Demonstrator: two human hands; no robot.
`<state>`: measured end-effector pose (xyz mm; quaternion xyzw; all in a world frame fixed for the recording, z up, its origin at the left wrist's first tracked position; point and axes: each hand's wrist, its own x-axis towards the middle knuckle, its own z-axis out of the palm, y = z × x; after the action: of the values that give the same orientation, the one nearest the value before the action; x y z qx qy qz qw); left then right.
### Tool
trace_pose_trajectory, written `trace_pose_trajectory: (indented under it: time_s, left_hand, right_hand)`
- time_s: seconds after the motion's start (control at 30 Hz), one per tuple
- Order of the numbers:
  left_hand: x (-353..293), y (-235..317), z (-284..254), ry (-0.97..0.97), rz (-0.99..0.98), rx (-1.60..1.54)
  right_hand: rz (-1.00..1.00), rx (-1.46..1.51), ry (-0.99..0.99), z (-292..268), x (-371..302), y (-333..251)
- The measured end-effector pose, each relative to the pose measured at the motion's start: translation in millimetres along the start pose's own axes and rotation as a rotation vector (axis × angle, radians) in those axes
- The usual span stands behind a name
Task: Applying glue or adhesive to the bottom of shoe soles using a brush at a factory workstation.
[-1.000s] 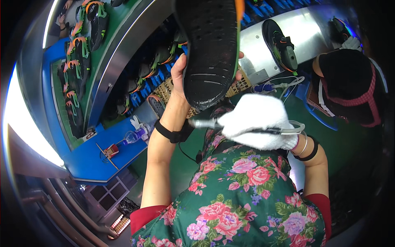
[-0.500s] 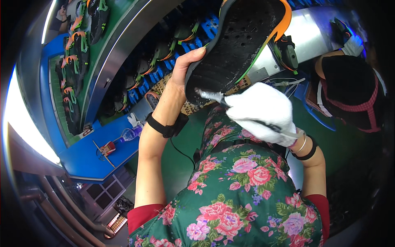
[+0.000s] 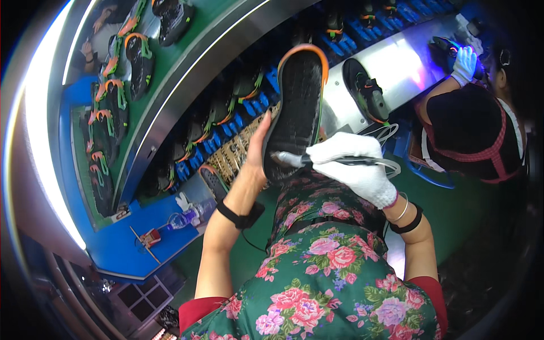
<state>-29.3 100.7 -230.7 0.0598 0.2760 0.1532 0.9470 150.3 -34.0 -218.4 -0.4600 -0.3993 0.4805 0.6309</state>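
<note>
My bare left hand (image 3: 258,144) grips a black shoe sole (image 3: 294,102) by the side of its heel end, thumb along the edge. The sole stands with its inner face towards me, an orange rim round the toe and a green edge on the right. In a white knitted glove, my right hand (image 3: 351,164) is closed round a slim dark brush (image 3: 294,159) with a whitish, smeared front part. Its tip touches the inside of the heel. A pale thin tube (image 3: 388,165) loops beside the glove.
Ahead runs a line of shoes on blue holders (image 3: 249,85); another shoe (image 3: 365,93) lies on a metal ledge (image 3: 399,62). More shoes hang at the left (image 3: 116,102). A blue table (image 3: 122,249) holds a plastic bottle (image 3: 181,220). At right sits a co-worker (image 3: 464,124).
The sole has moved lower and farther from the camera, standing more upright. My right hand has come slightly down with the brush still at the heel. The whole view has shifted a little.
</note>
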Motion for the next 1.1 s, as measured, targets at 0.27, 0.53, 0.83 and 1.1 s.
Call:
trace_pose_trajectory:
  time_s: [0.27,0.53,0.83,1.1]
  left_hand:
    - [1,-23,-16,-0.082,-0.062,-0.055]
    - [6,22,28,-0.401,0.034,0.254]
    - [129,129,156,-0.579,0.233,0.016]
    - [196,196,163,-0.453,0.172,-0.429]
  right_hand:
    - [-0.676,-0.895,0.107,-25,38,-5]
    - [-0.112,0.208,0.312,-36,-37,-34]
    - [-0.011,0.369,0.517,-37,-87,-2]
    - [0.14,0.297,0.417,-26,-86,33]
